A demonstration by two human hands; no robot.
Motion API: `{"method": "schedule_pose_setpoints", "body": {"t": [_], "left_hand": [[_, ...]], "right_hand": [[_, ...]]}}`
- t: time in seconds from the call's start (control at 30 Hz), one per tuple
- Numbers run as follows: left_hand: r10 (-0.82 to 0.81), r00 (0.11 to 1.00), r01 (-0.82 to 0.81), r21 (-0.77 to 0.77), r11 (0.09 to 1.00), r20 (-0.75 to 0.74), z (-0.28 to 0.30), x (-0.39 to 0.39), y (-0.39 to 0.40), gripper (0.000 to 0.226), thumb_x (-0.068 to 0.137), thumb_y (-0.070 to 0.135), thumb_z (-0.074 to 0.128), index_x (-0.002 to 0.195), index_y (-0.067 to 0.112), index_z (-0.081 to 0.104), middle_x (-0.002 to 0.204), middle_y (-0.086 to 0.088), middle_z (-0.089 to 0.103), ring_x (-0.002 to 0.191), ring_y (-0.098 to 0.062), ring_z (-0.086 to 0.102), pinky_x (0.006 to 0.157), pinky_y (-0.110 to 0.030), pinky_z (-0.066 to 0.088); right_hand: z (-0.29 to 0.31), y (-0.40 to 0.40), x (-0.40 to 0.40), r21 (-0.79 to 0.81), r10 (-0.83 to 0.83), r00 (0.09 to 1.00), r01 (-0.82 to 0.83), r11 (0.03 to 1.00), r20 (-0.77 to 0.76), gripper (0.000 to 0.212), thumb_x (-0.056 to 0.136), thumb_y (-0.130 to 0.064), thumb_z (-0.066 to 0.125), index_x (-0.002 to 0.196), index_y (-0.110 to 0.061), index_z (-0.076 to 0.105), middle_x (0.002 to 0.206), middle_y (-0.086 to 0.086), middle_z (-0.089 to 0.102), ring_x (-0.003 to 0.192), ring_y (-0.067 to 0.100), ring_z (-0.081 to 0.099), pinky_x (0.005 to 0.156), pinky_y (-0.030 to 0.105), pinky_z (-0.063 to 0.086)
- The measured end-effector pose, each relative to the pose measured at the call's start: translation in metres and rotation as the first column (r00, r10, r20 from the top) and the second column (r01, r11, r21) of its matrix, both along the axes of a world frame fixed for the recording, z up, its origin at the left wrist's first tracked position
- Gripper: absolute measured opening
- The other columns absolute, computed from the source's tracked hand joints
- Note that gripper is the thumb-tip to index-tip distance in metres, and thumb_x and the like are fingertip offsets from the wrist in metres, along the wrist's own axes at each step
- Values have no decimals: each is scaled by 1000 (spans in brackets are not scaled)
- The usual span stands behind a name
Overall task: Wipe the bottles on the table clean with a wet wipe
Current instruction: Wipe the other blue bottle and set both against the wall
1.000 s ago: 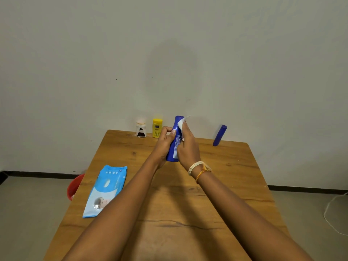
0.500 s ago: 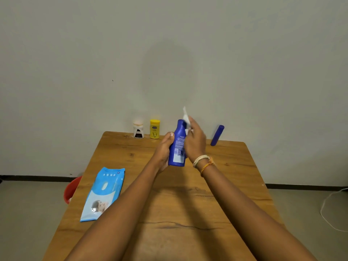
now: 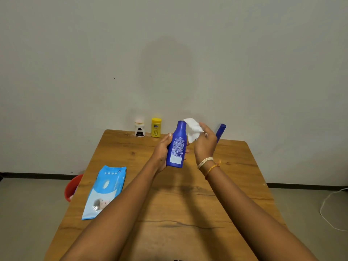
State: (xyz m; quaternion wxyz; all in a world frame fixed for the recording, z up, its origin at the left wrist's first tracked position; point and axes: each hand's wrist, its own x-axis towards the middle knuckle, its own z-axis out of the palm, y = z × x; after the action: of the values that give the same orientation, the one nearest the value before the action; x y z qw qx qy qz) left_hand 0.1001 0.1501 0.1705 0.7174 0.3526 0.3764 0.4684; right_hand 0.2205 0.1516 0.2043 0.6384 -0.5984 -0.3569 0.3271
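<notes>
Now the left hand (image 3: 163,151) grips the bottle (image 3: 177,146) upright; just right of it, the right hand (image 3: 205,143) pinches the wipe (image 3: 193,129) beside its neck.

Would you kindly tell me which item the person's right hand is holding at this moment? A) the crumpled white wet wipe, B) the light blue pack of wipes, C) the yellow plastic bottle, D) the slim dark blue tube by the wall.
A: the right hand grips the crumpled white wet wipe beside the neck of the tall dark blue plastic bottle, which the left hand holds.
</notes>
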Motion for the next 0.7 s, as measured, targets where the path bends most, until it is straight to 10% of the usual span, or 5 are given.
{"method": "schedule_pose_setpoints", "body": {"t": [0.1,0.23,0.43,0.7], "left_hand": [[-21,1000,20,-41,999,-18,4,1,5,49,98,45,37,121,4,51,91,-14,70,72,-28,70,60,-36,59],[-68,991,70,9,998,-115,6,2,10,47,97,46,40,114,4,53,82,-15,69,62,-26,69,54,-32,58],[33,987,-20,86,996,-156,2,-5,14,45,98,41,41,118,2,49,82,-16,66,56,-22,66,49,-29,56],[57,963,-21,134,991,-265,9,3,27,45,98,52,32,107,18,60,83,-7,69,70,-20,66,64,-33,54]], "right_hand": [[-1,20,2,-147,-44,894,-24,989,-445,30,86,9,44,108,4,64,91,10,64,77,21,59,60,23,47],[-1,11,-4,-173,321,920,-362,916,-226,13,93,-8,49,91,-6,62,85,13,64,81,27,63,70,36,51],[-3,8,-4,9,438,827,-465,885,-352,15,96,-12,48,105,-9,59,95,11,65,88,23,64,76,36,54],[-2,6,-26,36,212,976,-214,976,59,33,88,-23,64,118,-8,64,101,5,70,86,14,67,70,24,58]]}}
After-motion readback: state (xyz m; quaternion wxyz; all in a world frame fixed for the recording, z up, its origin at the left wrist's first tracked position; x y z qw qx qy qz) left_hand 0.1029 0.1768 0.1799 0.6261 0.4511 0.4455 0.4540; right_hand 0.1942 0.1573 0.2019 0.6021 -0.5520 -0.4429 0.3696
